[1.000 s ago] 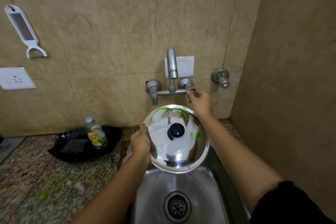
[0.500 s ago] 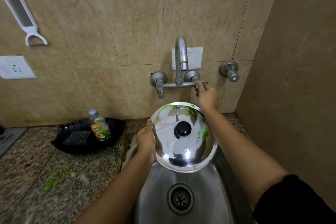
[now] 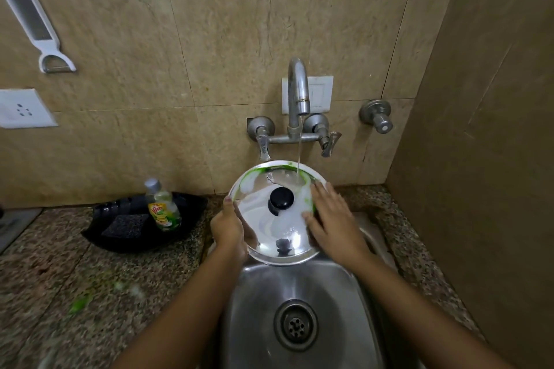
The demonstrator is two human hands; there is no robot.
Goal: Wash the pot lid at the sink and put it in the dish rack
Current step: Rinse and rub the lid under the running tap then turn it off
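Now the left hand (image 3: 227, 226) grips the pot lid's (image 3: 269, 228) rim under the tap (image 3: 298, 90). Water (image 3: 299, 153) hits it. The right hand (image 3: 329, 216) lies flat, fingers spread, holding nothing.

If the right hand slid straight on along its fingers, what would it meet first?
The right hand lies flat on the shiny steel pot lid, fingers pointing up-left. It would probably meet the thin water stream first; depth is unclear.
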